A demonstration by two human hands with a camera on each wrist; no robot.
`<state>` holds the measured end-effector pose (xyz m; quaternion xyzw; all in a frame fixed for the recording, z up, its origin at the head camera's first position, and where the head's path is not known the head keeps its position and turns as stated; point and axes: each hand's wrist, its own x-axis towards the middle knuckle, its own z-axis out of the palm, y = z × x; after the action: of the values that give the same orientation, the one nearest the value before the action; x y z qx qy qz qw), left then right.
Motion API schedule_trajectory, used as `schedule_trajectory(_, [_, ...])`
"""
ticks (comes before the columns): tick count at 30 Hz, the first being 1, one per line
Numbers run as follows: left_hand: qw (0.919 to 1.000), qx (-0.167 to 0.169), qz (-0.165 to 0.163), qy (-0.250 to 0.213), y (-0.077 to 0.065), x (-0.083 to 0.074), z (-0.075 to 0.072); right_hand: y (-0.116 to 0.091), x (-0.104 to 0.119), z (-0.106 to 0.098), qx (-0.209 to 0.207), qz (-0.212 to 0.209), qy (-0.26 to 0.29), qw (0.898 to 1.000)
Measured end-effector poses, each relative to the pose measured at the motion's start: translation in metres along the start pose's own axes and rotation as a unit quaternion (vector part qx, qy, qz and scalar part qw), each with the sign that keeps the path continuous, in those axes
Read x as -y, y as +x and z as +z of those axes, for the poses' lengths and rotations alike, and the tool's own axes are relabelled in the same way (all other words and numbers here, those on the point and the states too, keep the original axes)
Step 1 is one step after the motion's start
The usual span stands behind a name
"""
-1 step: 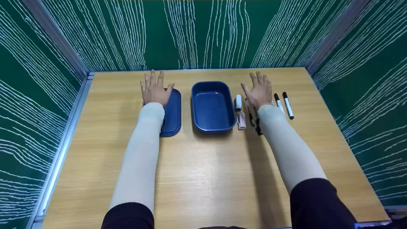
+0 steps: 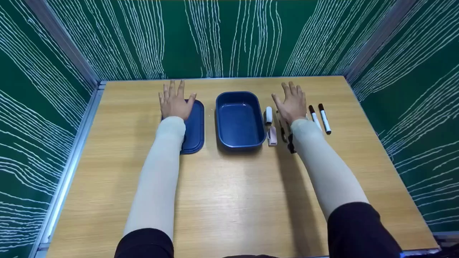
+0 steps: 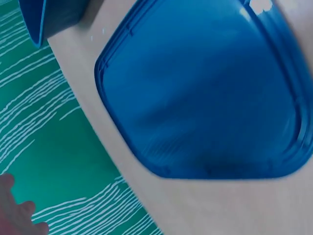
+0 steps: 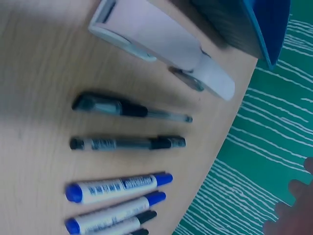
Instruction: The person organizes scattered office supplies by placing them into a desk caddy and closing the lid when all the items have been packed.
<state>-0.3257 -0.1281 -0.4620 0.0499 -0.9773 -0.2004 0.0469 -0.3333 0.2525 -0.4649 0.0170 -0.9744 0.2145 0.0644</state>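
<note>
My left hand (image 2: pixel 175 104) is spread flat over the dark blue lid (image 2: pixel 194 127), fingers straight and holding nothing. The whole lid face (image 3: pixel 195 93) shows in the left wrist view. Between the hands stands a dark blue rectangular box (image 2: pixel 241 123), uncovered. My right hand (image 2: pixel 292 104), also spread with nothing in it, is over the pens and markers. Beside the box lie a white stapler (image 2: pixel 269 115) and a pinkish stapler (image 2: pixel 272 136). In the right wrist view are two dark pens (image 4: pixel 132 108) and several white markers (image 4: pixel 117 187), some with blue caps.
The light wooden table (image 2: pixel 229 200) is enclosed by green panels (image 2: pixel 229 39) with white wavy lines at the back and both sides. Two markers (image 2: pixel 325 120) with dark caps lie to the right of my right hand. My right forearm partly hides the pens.
</note>
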Motion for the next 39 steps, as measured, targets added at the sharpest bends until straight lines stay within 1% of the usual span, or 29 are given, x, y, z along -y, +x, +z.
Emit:
schedule_trajectory(3, [0.9995,0.000,-0.004,-0.032,-0.003,-0.001,0.005,-0.005,-0.002,0.003,-0.007,0.004,0.024,1.000])
schedule_trajectory(5, [0.9966,0.000,-0.010,-0.082,-0.008,-0.002,0.011,-0.011,-0.004,0.007,-0.014,0.010,0.050,0.999])
schedule_trajectory(7, [0.9896,-0.001,-0.017,-0.143,-0.014,-0.004,0.018,-0.016,-0.006,0.011,-0.020,0.014,0.074,0.997])
schedule_trajectory(9, [0.9777,-0.001,-0.023,-0.209,-0.020,-0.006,0.024,-0.022,-0.007,0.016,-0.022,0.016,0.088,0.996])
schedule_trajectory(11, [0.9617,0.004,-0.031,-0.272,-0.027,-0.010,0.031,-0.028,-0.010,0.020,-0.029,0.014,0.101,0.994])
schedule_trajectory(13, [0.9448,0.009,-0.036,-0.325,-0.033,-0.014,0.037,-0.033,-0.012,0.025,-0.030,0.016,0.116,0.993])
schedule_trajectory(15, [0.9293,0.013,-0.038,-0.367,-0.038,-0.018,0.042,-0.039,-0.015,0.029,-0.028,0.020,0.130,0.991])
schedule_trajectory(17, [0.9185,0.016,-0.036,-0.393,-0.042,-0.023,0.048,-0.045,-0.017,0.034,-0.028,0.025,0.143,0.989])
schedule_trajectory(19, [0.9108,0.020,-0.033,-0.411,-0.046,-0.027,0.053,-0.051,-0.020,0.039,-0.028,0.031,0.152,0.988])
schedule_trajectory(21, [0.9009,0.022,-0.030,-0.433,-0.049,-0.030,0.059,-0.058,-0.022,0.044,-0.030,0.035,0.160,0.986])
schedule_trajectory(23, [0.8878,0.026,-0.027,-0.459,-0.052,-0.034,0.064,-0.063,-0.024,0.049,-0.033,0.035,0.173,0.984])
schedule_trajectory(25, [0.8723,0.031,-0.025,-0.487,-0.055,-0.037,0.070,-0.068,-0.025,0.054,-0.038,0.030,0.186,0.981])
schedule_trajectory(26, [0.8658,0.033,-0.023,-0.499,-0.056,-0.038,0.073,-0.070,-0.026,0.057,-0.045,0.024,0.194,0.980])
schedule_trajectory(27, [0.8615,0.037,-0.023,-0.506,-0.058,-0.039,0.075,-0.072,-0.027,0.059,-0.051,0.017,0.202,0.978])
schedule_trajectory(29, [0.8572,0.048,-0.023,-0.512,-0.061,-0.041,0.080,-0.076,-0.029,0.064,-0.060,0.006,0.210,0.976])
schedule_trajectory(31, [0.8587,0.056,-0.024,-0.509,-0.064,-0.042,0.083,-0.080,-0.030,0.068,-0.067,-0.002,0.213,0.975])
schedule_trajectory(35, [0.8653,0.071,-0.025,-0.496,-0.068,-0.041,0.089,-0.087,-0.032,0.075,-0.070,-0.011,0.210,0.975])
schedule_trajectory(39, [0.8649,0.087,-0.029,-0.493,-0.071,-0.040,0.094,-0.091,-0.033,0.080,-0.067,-0.014,0.208,0.976])
